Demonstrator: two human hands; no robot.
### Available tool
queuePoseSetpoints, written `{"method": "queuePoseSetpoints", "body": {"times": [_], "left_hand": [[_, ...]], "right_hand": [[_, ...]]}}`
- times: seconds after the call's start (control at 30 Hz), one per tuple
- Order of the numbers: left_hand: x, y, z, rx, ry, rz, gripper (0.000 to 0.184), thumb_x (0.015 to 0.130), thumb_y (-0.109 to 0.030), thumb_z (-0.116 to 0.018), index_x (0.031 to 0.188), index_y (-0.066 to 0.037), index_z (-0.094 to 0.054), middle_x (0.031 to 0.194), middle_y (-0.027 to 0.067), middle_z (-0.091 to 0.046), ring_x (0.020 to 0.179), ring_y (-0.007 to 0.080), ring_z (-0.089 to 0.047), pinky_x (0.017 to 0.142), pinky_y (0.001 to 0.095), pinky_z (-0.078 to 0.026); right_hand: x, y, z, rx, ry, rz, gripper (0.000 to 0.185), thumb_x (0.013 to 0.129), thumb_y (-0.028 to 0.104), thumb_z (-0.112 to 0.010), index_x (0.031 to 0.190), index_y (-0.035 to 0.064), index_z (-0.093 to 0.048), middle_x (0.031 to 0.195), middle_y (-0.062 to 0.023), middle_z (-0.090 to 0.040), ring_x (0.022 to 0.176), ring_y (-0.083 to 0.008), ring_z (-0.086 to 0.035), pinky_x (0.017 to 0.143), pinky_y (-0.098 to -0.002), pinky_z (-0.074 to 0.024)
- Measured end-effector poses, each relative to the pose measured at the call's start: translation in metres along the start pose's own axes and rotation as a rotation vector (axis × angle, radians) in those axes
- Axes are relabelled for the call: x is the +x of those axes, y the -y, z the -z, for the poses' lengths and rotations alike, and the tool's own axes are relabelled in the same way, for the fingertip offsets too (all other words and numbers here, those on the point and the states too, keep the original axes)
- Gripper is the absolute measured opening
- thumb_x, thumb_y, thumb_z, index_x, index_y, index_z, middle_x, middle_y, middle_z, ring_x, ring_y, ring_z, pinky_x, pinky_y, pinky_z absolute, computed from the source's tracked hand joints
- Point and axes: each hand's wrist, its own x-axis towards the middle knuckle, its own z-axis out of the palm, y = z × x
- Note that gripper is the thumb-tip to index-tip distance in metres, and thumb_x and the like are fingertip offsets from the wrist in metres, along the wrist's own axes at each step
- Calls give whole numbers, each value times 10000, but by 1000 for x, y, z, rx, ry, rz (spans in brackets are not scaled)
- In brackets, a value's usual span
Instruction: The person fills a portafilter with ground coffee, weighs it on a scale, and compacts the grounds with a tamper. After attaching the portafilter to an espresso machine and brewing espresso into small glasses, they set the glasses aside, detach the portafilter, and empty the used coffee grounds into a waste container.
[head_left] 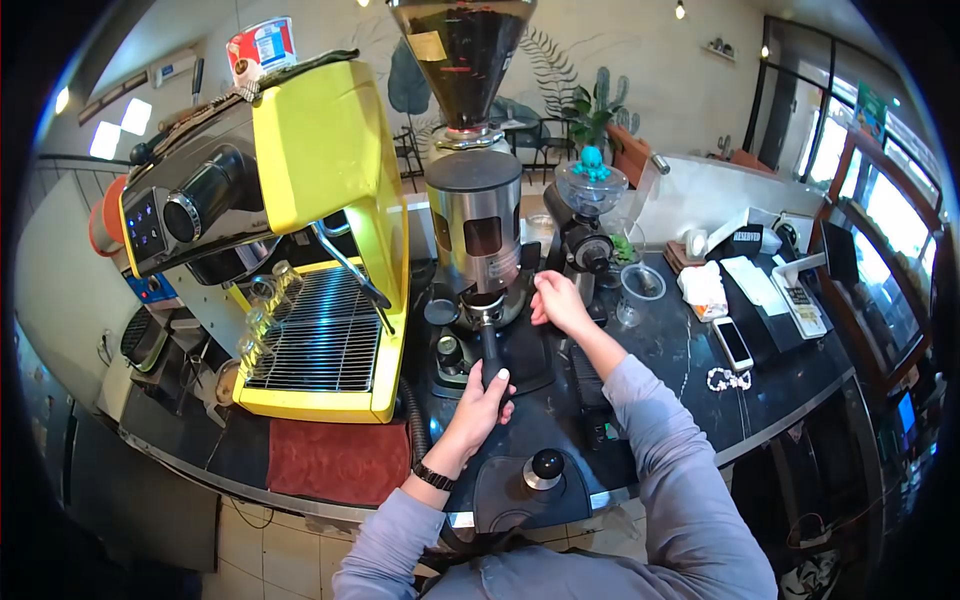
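My left hand (480,408) is wrapped round the black handle of a portafilter (492,345). The portafilter's basket sits under the outlet of the coffee grinder's metal doser (470,225), and what lies inside it is too small to make out. My right hand (558,301) is raised at the doser's right side with its fingers curled closed. Whatever those fingers hold, if anything, is hidden. Above the doser rises a hopper (465,60) with dark coffee beans in it. Nearest me on the counter, a tamper (544,468) with a black knob stands on a dark mat (495,495).
At the left stands a yellow espresso machine (320,140) with glasses on its drip tray (310,350). A brown cloth (335,460) lies before it. A smaller grinder (585,240), a clear plastic cup (640,290), a phone (733,343) and a bracelet (728,379) are to the right.
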Motion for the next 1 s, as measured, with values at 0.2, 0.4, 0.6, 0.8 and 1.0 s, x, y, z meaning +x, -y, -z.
{"method": "queuePoseSetpoints", "body": {"times": [0.2,0.4,0.6,0.8,1.0], "left_hand": [[-2,4,-6,23,-28,-41,388,967,-249,-533,1276,-121,-337,925,69,-517,624,119,-490,544,240,-416],[-16,20,-48,454,100,-229,813,935,-217,-581,1460,-15,6,975,84,-556,770,142,-598,663,261,-501],[-73,-30,-10,831,353,-328,667,905,-177,-627,1456,-45,-276,1320,195,-502,1187,237,-512,996,343,-396],[-97,-39,9,709,251,-178,555,920,-100,-577,1423,-47,-350,1296,125,-531,1190,183,-494,1005,309,-379],[-101,-22,12,669,214,-166,516,900,-120,-605,1373,-29,-420,1255,150,-563,1147,205,-531,969,316,-414]], "right_hand": [[-54,56,-16,-581,365,-176,601,882,506,-533,717,-61,-641,595,-125,-631,459,-191,-624,425,-305,-507],[-71,34,-13,-656,406,195,478,671,385,-753,604,-51,-570,533,-182,-533,478,-273,-538,500,-387,-429],[-111,47,93,-728,561,187,481,794,401,-692,643,-12,-496,521,-86,-411,489,-186,-408,485,-343,-335],[-114,24,150,-741,520,111,344,814,312,-704,822,-17,-601,564,-45,-453,521,-131,-428,501,-309,-338],[-105,4,161,-818,565,74,450,809,383,-694,1036,0,-631,725,-101,-580,641,-203,-552,574,-328,-422]]}}
